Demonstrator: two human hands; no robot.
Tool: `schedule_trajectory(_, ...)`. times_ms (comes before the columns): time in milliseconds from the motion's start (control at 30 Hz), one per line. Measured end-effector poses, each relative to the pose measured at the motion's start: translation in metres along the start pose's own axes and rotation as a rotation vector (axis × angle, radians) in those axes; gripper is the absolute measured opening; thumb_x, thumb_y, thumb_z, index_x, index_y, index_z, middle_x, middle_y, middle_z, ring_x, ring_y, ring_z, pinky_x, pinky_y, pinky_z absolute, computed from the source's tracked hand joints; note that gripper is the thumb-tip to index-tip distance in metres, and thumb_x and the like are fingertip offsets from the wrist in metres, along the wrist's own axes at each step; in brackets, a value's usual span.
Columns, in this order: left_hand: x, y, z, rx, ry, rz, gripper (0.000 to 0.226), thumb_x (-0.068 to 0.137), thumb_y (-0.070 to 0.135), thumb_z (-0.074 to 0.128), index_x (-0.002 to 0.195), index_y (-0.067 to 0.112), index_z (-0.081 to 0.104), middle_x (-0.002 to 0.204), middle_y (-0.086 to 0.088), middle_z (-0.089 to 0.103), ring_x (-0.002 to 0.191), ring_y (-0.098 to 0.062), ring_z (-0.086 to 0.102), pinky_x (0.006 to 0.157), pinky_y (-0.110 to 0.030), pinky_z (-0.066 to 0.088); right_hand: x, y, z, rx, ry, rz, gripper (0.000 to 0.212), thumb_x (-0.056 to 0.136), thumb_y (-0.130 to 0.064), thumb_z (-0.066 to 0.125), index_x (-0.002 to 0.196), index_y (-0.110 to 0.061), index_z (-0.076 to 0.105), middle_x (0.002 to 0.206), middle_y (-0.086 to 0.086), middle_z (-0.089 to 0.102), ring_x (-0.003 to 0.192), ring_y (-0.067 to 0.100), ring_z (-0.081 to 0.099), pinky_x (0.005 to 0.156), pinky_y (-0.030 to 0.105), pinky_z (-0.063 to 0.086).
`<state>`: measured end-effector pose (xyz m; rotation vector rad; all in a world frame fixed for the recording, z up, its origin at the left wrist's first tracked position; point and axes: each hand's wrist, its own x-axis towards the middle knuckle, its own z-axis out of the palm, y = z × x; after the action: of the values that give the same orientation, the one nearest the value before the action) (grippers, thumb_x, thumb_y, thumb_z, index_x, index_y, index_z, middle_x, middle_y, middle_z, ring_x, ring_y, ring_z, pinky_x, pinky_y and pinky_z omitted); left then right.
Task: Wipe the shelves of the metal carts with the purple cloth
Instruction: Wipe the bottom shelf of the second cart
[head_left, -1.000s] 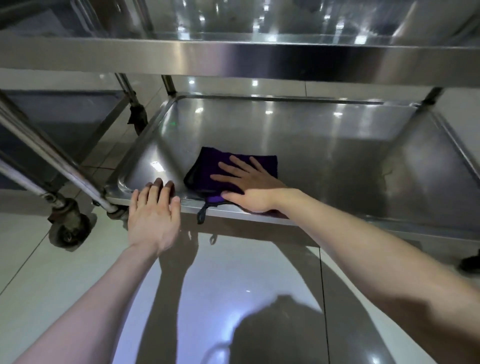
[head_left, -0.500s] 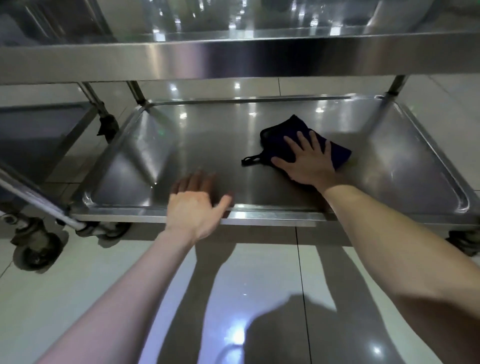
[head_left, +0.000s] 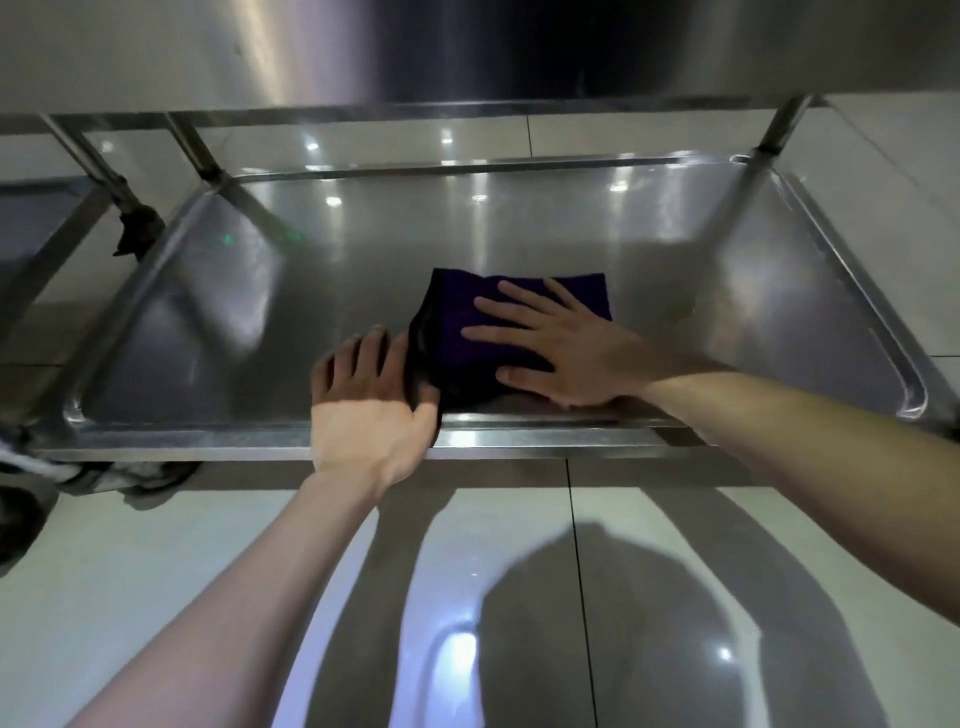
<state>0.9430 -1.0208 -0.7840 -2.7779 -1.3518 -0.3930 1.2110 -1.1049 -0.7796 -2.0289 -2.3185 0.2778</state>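
Glossy tiled floor (head_left: 208, 545) fills the foreground and carries the shadow of the person's head and arms. Above it stands a metal cart: the underside of its upper shelf (head_left: 467, 52) spans the top of the view, and its lower shelf (head_left: 519, 223), a shallow steel tray with a raised rim, lies across the middle, mirroring ceiling lights. Part of a second cart (head_left: 36, 218) shows at far left, just beside the first. The right hand (head_left: 571, 358) lies palm-down on the purple cloth (head_left: 457, 332), its grip wide, with fingers straight and spread, pressing flat rather than curling round the fabric. The left hand (head_left: 369, 410) rests palm-down over the shelf's front rim, its grip likewise wide and holding nothing, the thumb side just beside the cloth's left edge; whether they touch cannot be told. The cloth, folded, sits on the lower shelf near the front rim, about mid-width. A caster (head_left: 130, 478) shows under the front left corner.
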Motion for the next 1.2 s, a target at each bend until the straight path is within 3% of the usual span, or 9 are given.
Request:
schedule_trajectory(67, 0.0, -0.001, 0.001, -0.002, -0.003, -0.012, 0.057, 0.096, 0.049, 0.046, 0.146, 0.023, 0.057, 0.153, -0.009, 0.056, 0.14, -0.036, 0.049, 0.118, -0.052, 0.035, 0.023, 0.025, -0.01, 0.015, 0.0, 0.063, 0.07, 0.102, -0.079, 0.018, 0.168, -0.056, 0.011, 0.18, -0.019, -0.002, 0.164, 0.007, -0.017, 0.131, 0.047, -0.018)
schedule_trajectory(200, 0.0, -0.002, 0.002, -0.024, -0.009, -0.025, 0.062, 0.093, 0.052, 0.042, 0.147, 0.026, 0.056, 0.156, -0.007, 0.053, 0.143, -0.034, 0.046, 0.121, -0.052, 0.033, 0.047, 0.098, -0.032, 0.033, 0.063, 0.377, 0.064, 0.11, -0.065, 0.033, 0.17, -0.048, 0.016, 0.182, -0.01, 0.004, 0.167, 0.016, -0.008, 0.132, 0.057, -0.007)
schedule_trajectory(367, -0.001, 0.003, -0.001, -0.021, 0.009, -0.044, 0.063, 0.092, 0.052, 0.042, 0.147, 0.026, 0.057, 0.155, -0.007, 0.054, 0.143, -0.034, 0.046, 0.121, -0.051, 0.033, 0.034, 0.156, -0.037, 0.071, 0.088, 0.692, 0.068, 0.109, -0.058, 0.035, 0.171, -0.044, 0.011, 0.183, -0.003, 0.0, 0.167, 0.025, -0.009, 0.129, 0.067, -0.008)
schedule_trajectory(500, -0.003, 0.006, -0.004, -0.023, 0.013, -0.047, 0.061, 0.091, 0.05, 0.042, 0.145, 0.025, 0.057, 0.153, -0.007, 0.055, 0.141, -0.035, 0.048, 0.12, -0.053, 0.034, 0.038, 0.112, -0.033, 0.094, 0.073, 0.663, 0.068, 0.11, -0.063, 0.028, 0.172, -0.044, 0.009, 0.183, -0.003, -0.003, 0.167, 0.027, -0.012, 0.128, 0.066, -0.013)
schedule_trajectory(800, -0.003, 0.007, -0.007, -0.051, 0.014, -0.03, 0.057, 0.089, 0.047, 0.048, 0.139, 0.023, 0.057, 0.147, -0.01, 0.059, 0.136, -0.038, 0.052, 0.113, -0.054, 0.039, -0.032, -0.082, 0.017, 0.081, 0.038, 0.308, 0.061, 0.112, -0.061, 0.027, 0.17, -0.051, 0.011, 0.181, -0.013, -0.003, 0.167, 0.017, -0.013, 0.13, 0.058, -0.015)
schedule_trajectory(967, -0.002, 0.004, -0.011, -0.071, -0.035, -0.028, 0.044, 0.094, 0.048, 0.052, 0.131, 0.027, 0.061, 0.149, -0.009, 0.057, 0.138, -0.037, 0.049, 0.115, -0.053, 0.037, -0.085, -0.067, 0.008, 0.158, 0.056, 0.352, 0.054, 0.114, -0.057, 0.028, 0.167, -0.057, 0.018, 0.179, -0.022, 0.001, 0.165, 0.005, -0.012, 0.132, 0.047, -0.014)
schedule_trajectory(1100, 0.005, 0.005, -0.011, -0.072, -0.084, -0.046, 0.035, 0.093, 0.048, 0.061, 0.12, 0.027, 0.063, 0.143, -0.01, 0.059, 0.135, -0.037, 0.05, 0.115, -0.053, 0.038, -0.155, -0.01, 0.006, 0.143, 0.089, 0.594, 0.058, 0.111, -0.06, 0.031, 0.166, -0.06, 0.015, 0.179, -0.022, 0.0, 0.164, 0.002, -0.013, 0.133, 0.046, -0.012)
schedule_trajectory(1200, 0.015, 0.039, -0.016, -0.073, -0.088, -0.121, 0.052, 0.092, 0.06, 0.045, 0.115, 0.018, 0.066, 0.13, -0.015, 0.064, 0.126, -0.04, 0.055, 0.113, -0.052, 0.04, -0.174, 0.003, 0.01, 0.086, 0.107, 0.7, 0.062, 0.108, -0.062, 0.032, 0.167, -0.059, 0.012, 0.18, -0.02, -0.001, 0.165, 0.006, -0.012, 0.133, 0.05, -0.01)
